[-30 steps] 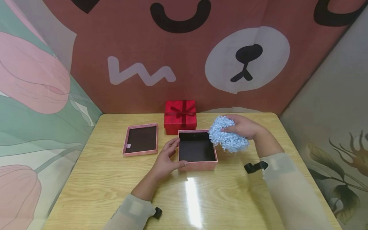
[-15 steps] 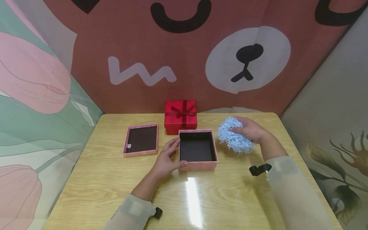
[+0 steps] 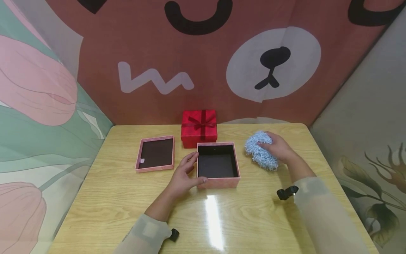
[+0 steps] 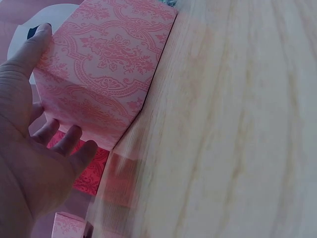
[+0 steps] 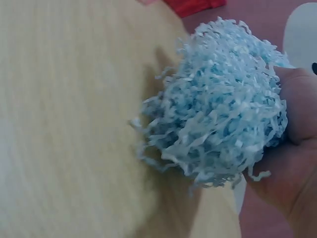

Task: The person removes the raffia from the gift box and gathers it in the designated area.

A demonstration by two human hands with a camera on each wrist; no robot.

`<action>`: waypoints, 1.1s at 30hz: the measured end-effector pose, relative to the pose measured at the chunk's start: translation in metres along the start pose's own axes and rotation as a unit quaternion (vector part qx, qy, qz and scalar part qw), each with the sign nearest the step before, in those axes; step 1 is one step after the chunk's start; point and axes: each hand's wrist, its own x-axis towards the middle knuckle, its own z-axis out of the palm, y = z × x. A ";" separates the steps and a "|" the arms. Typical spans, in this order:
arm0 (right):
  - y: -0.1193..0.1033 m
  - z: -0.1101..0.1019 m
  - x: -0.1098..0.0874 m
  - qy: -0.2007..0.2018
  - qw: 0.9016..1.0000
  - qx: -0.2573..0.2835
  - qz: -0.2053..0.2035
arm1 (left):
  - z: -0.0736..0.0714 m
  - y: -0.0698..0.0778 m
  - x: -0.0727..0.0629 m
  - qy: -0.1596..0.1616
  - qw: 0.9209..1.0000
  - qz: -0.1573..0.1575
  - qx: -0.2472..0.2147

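Note:
A bundle of light-blue crinkled paper shreds [image 3: 261, 155] is gripped by my right hand [image 3: 279, 146], to the right of the pink box. The right wrist view shows the paper shreds [image 5: 218, 109] over the wooden table, loose strands sticking out, the thumb along one side and most fingers hidden behind. My left hand [image 3: 182, 178] rests at the left front corner of the pink patterned box [image 3: 219, 183], which is lidless with a bare black inside. In the left wrist view the thumb lies along the box [image 4: 109, 54] near its rim, and the loosely spread fingers are beside its wall.
Left of the box, the pink lid [image 3: 155, 155] lies with its dark inside up. A red gift box [image 3: 199, 132] with a dark ribbon bow stands right behind the pink box. The wooden table [image 3: 127, 211] meets a printed bear backdrop [image 3: 142, 38] at the back.
My right hand has moved right and slightly down with the paper shreds, away from the rim of the pink box. The left hand and the boxes have stayed put.

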 end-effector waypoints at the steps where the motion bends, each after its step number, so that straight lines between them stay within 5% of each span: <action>1: 0.003 0.001 0.000 0.007 1.000 -0.006 0.000 | 0.000 0.000 0.000 0.000 1.000 0.000 0.000; 12: 0.024 0.015 0.002 0.065 0.997 -0.044 -0.012 | -0.001 0.001 0.001 0.000 1.000 -0.007 -0.002; 33: 0.033 0.024 0.003 0.073 0.993 -0.089 0.005 | -0.001 -0.005 0.002 -0.004 1.000 -0.001 0.001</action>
